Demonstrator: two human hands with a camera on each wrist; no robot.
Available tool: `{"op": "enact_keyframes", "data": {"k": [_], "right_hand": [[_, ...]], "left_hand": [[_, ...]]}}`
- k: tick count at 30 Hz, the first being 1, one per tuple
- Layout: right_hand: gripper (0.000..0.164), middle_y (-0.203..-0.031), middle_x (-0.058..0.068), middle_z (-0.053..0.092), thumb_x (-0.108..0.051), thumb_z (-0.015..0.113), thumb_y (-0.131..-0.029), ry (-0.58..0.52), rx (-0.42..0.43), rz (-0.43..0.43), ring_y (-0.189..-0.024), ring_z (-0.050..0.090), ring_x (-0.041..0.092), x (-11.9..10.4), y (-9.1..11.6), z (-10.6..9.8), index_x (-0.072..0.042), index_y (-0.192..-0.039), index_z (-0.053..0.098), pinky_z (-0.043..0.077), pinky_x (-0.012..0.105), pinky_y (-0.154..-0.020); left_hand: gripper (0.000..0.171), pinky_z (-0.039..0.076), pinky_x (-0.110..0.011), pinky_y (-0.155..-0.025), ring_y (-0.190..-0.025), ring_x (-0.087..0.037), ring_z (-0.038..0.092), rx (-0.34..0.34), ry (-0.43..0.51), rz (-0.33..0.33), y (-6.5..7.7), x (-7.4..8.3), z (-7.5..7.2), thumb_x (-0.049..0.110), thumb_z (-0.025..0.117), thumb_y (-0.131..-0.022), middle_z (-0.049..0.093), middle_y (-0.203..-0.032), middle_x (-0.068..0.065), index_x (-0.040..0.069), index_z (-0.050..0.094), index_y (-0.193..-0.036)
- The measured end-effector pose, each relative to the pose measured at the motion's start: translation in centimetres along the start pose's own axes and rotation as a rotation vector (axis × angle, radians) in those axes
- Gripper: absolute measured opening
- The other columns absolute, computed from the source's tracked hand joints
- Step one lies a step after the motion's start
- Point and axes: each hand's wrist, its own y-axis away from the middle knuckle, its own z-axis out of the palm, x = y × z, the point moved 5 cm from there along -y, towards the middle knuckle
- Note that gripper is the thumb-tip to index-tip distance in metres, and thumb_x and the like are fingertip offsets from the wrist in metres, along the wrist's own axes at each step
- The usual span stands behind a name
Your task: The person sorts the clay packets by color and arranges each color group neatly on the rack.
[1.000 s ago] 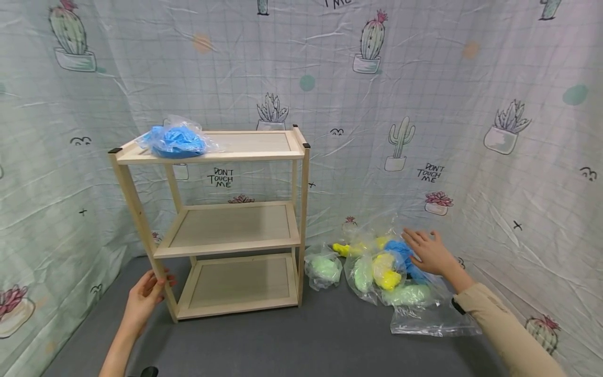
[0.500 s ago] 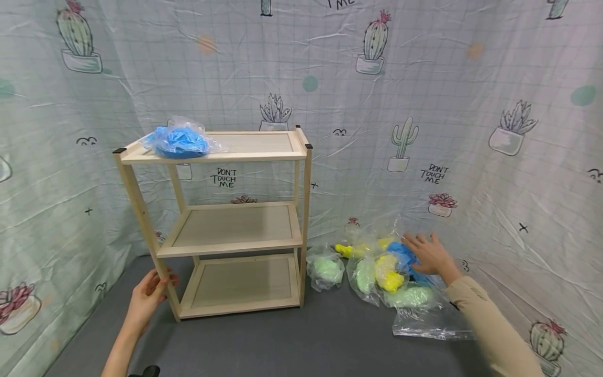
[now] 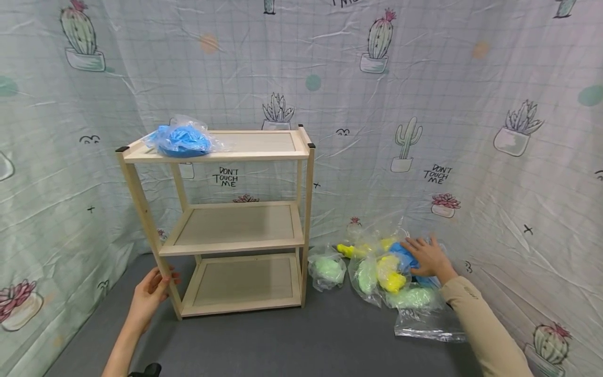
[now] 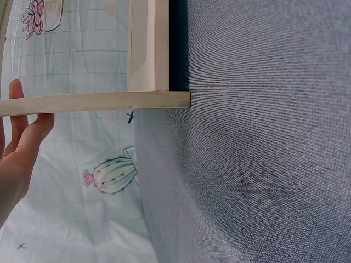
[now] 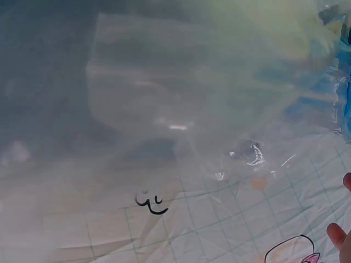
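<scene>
At the left stands a three-tier wooden shelf (image 3: pixel 240 225). My left hand (image 3: pixel 149 297) holds its front left leg low down; the left wrist view shows fingers on both sides of that leg (image 4: pixel 109 101). My right hand (image 3: pixel 428 259) is spread over a blue item in clear plastic (image 3: pixel 400 254), fingers touching it; the palm side is hidden. Around it lie bagged yellow (image 3: pixel 391 277) and pale green (image 3: pixel 412 297) soft-looking items. In the right wrist view only fingertips (image 5: pixel 337 235) show at the edge, beside blurred clear plastic (image 5: pixel 175 98).
A clear bag of blue material (image 3: pixel 183 141) sits on the top tier, at its left. A single pale green bag (image 3: pixel 328 270) lies beside the shelf's right leg. Dark grey cloth (image 3: pixel 282 345) covers the surface, and a cactus-print curtain (image 3: pixel 353 104) encloses the back and sides.
My right hand has come down and slightly in onto the blue bagged item. The left hand keeps its hold on the shelf leg. The head view has shifted a little.
</scene>
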Motion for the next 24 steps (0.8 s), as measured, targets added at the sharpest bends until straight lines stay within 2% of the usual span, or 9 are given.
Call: {"op": "enact_keyframes", "data": {"k": [5,17,24], "right_hand": [[0.078,-0.123,0.012,0.052,-0.049,0.068,-0.068,0.009,-0.009,0.0,-0.111,0.047,0.034,0.06,0.05,0.15,-0.009,-0.13,0.044,0.024,0.063,-0.094],[0.077,-0.109,0.012,0.054,-0.05,0.072,-0.065,0.04,0.069,-0.044,-0.103,0.048,0.033,-0.4,0.34,-0.04,-0.006,-0.123,0.049,0.028,0.063,-0.091],[0.074,-0.107,0.013,0.055,-0.047,0.074,-0.064,0.0,0.081,-0.054,-0.105,0.047,0.035,-0.42,0.48,-0.48,-0.004,-0.12,0.05,0.028,0.064,-0.088]], "left_hand": [[0.026,0.044,-0.014,-0.064,-0.087,0.01,0.057,-0.005,0.015,0.013,-0.04,0.0,0.06,0.017,0.041,-0.095,0.059,-0.095,0.025,0.013,0.048,-0.119],[0.025,0.045,-0.014,-0.064,-0.087,0.01,0.058,-0.015,0.053,0.029,-0.06,0.03,0.09,0.016,0.041,-0.095,0.06,-0.096,0.025,0.015,0.048,-0.119],[0.024,0.045,-0.014,-0.065,-0.087,0.009,0.058,-0.028,0.096,0.065,-0.1,0.03,0.1,0.014,0.04,-0.095,0.061,-0.096,0.023,0.015,0.05,-0.117]]}}
